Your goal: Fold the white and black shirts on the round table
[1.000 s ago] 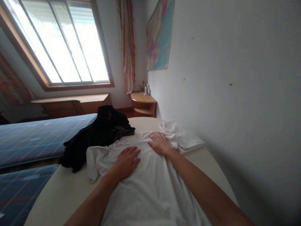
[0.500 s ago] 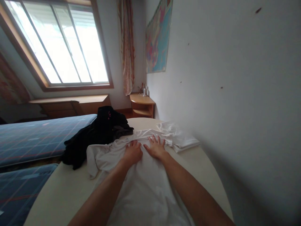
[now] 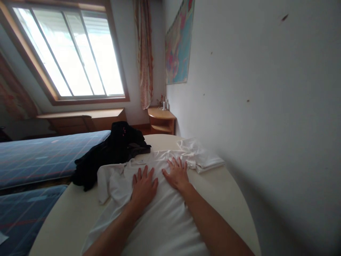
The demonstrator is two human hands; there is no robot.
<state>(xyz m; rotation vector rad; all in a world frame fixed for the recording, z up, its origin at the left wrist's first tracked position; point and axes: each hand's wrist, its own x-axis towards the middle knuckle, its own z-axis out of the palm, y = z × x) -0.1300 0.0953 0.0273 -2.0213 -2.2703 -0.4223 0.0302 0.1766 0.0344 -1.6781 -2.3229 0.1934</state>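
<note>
A white T-shirt (image 3: 162,217) lies spread over the round cream table (image 3: 64,217), its collar end away from me and one sleeve reaching out to the left. My left hand (image 3: 144,186) rests on the shirt's upper part with fingers spread. To its right my right hand (image 3: 178,174) also presses flat on the cloth, fingers apart. Wrinkles run through the fabric around both hands. Just beyond my right hand sits a folded white garment (image 3: 207,160), close to or touching the shirt's edge. Part of the shirt is hidden under my forearms.
A heap of black clothing (image 3: 114,153) lies on the table's far left edge. Blue plaid mattresses (image 3: 53,153) stand to the left. The white wall (image 3: 253,142) runs close along the right. A small corner shelf (image 3: 161,113) stands behind the table.
My left hand has moved left and toward me, and its bent fingers are now spread on the shirt. The right hand stays nearly in place. The cloth under the left arm lies wider.
</note>
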